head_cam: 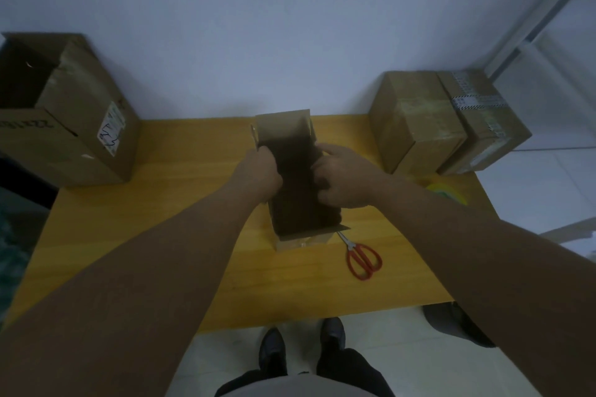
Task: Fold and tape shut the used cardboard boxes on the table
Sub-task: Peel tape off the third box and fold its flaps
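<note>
A small open cardboard box (296, 203) stands in the middle of the yellow wooden table (161, 235), its far flap upright and its inside dark. My left hand (263, 171) grips the box's left wall, fingers curled over the edge. On the opposite side, my right hand (342, 177) holds the right wall with fingers curled inward. A near flap lies flat toward me. Red-handled scissors (362, 258) lie just right of the box's near corner. A yellow-green tape roll (448, 192) shows partly behind my right forearm.
A large open cardboard box (64, 113) stands at the table's far left corner. Two taped cardboard boxes (445, 119) sit side by side at the far right. The wall runs along the table's far edge. My shoes are below the near edge.
</note>
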